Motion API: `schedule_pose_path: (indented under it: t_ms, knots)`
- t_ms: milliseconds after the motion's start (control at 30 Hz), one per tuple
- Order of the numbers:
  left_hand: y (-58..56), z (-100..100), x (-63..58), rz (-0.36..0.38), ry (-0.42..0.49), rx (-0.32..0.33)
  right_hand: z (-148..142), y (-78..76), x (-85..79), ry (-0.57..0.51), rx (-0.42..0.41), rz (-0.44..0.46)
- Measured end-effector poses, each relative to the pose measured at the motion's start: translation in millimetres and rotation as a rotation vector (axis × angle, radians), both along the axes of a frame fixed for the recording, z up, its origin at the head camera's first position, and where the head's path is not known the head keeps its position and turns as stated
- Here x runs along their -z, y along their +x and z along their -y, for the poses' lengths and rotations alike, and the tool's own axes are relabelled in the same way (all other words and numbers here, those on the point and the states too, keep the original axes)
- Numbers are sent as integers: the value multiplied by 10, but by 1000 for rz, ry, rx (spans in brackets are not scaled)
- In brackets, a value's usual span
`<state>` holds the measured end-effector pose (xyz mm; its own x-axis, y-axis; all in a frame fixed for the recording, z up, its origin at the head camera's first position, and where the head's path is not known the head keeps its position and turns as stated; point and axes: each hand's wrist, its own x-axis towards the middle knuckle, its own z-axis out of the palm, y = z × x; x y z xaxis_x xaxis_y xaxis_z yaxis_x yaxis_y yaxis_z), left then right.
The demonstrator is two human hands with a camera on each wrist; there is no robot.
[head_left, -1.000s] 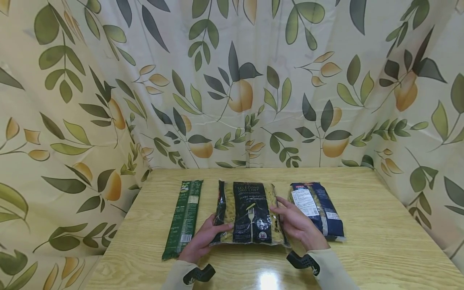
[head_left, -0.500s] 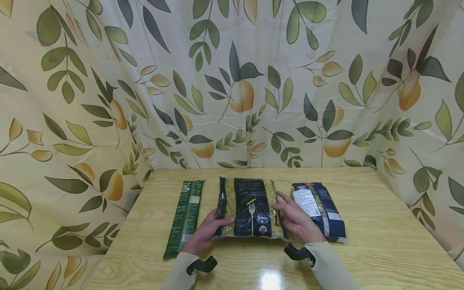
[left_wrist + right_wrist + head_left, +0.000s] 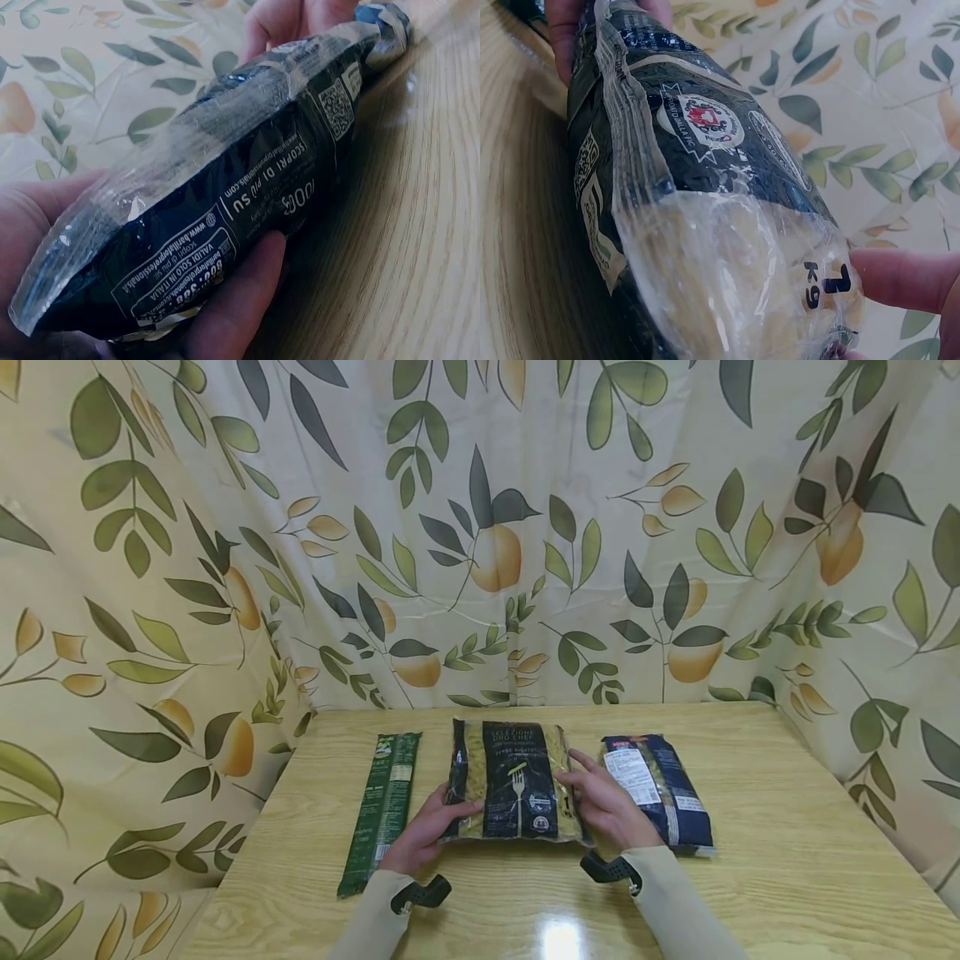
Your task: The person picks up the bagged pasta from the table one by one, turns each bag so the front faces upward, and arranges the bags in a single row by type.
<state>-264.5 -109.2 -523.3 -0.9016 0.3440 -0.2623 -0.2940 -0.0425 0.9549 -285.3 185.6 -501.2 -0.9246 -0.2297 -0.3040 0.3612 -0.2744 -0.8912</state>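
Note:
A plump bag of penne pasta (image 3: 501, 785), with a black centre panel, a fork picture and clear sides showing the pasta, is held between both hands at the middle of the table. My left hand (image 3: 426, 828) grips its left side, thumb on the front and fingers (image 3: 238, 300) under the dark printed underside. At the other side my right hand (image 3: 609, 800) holds the edge, with a fingertip by the "1 kg" print in the right wrist view. The bag's far end tilts up, and its crimped seam (image 3: 634, 127) faces me.
On the wooden table (image 3: 780, 810), a long green packet (image 3: 381, 810) lies left of the bag, partly behind the left hand. A dark blue pasta bag (image 3: 678, 797) with a white label lies to the right, close to the right hand. A leaf-patterned curtain (image 3: 555, 635) encloses the back and sides.
Both hands have shifted the penne bag slightly up and away from me in the head view, its front edge rising. The green packet and blue bag stay put.

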Motion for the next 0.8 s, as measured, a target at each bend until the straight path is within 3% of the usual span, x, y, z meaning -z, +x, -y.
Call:
schedule_pose_path:
  t_ms: [433, 800]
  knots:
    - [-3, -30, -24, -17, -59, -3, 4, -15, 13, -8, 22, 5]
    - [54, -82, -96, -36, -287, -94, -7, 47, 5, 11, 22, -3]
